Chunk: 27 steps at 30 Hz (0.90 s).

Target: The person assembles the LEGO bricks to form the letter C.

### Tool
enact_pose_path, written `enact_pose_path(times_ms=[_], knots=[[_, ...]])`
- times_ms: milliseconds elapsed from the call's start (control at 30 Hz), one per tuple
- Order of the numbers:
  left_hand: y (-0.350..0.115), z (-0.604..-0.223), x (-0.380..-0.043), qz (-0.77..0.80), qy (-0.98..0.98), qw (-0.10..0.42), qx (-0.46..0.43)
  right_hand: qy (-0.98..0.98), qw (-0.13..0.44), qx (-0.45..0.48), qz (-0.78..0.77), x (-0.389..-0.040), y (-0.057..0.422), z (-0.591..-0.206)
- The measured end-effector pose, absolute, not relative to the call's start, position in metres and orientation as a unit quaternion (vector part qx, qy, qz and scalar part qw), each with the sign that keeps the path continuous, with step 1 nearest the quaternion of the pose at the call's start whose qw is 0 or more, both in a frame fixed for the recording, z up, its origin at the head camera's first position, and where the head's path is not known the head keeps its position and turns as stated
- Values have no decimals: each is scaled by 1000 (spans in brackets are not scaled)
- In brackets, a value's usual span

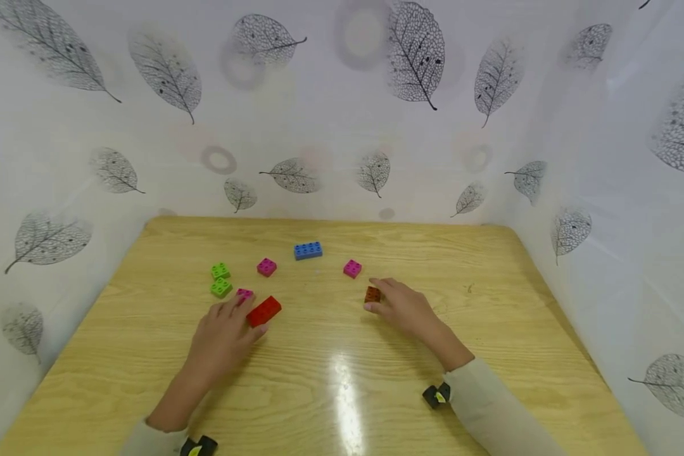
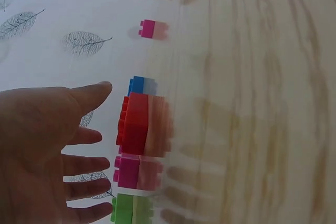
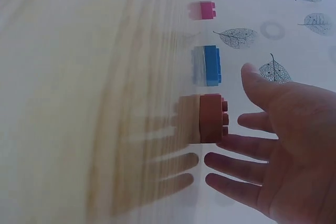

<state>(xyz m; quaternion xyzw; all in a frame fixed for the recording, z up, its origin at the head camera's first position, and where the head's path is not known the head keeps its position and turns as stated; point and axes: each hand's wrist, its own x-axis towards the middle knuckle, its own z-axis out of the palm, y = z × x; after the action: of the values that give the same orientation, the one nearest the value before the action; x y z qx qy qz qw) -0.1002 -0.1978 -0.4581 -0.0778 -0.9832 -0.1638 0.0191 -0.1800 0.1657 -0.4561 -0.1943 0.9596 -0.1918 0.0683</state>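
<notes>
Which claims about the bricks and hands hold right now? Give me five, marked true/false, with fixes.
1. The brown brick is by the right hand. True.
2. The blue brick lies farther back than the red brick. True.
3. The red brick is by the right hand. False: it is by the left hand.
4. The blue brick touches the right hand. False: it lies apart from both hands.
5. There are two green bricks. True.

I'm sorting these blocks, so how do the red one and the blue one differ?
The red block lies beside the left hand; the blue block, farther back on the table. The red one lies diagonally; the blue one nearly parallels its back edge. Both are oblong, studs up.
</notes>
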Motion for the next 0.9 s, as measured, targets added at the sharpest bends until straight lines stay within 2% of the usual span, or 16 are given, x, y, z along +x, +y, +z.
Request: enact_pose_path(times_ms=[400, 900], knots=[[-203, -461, -105, -221, -972, -3, -79, 958, 73, -190, -201, -188, 164, -458], [-209, -467, -113, -348, -935, -68, -35, 938, 92, -177, -285, -199, 171, -466]])
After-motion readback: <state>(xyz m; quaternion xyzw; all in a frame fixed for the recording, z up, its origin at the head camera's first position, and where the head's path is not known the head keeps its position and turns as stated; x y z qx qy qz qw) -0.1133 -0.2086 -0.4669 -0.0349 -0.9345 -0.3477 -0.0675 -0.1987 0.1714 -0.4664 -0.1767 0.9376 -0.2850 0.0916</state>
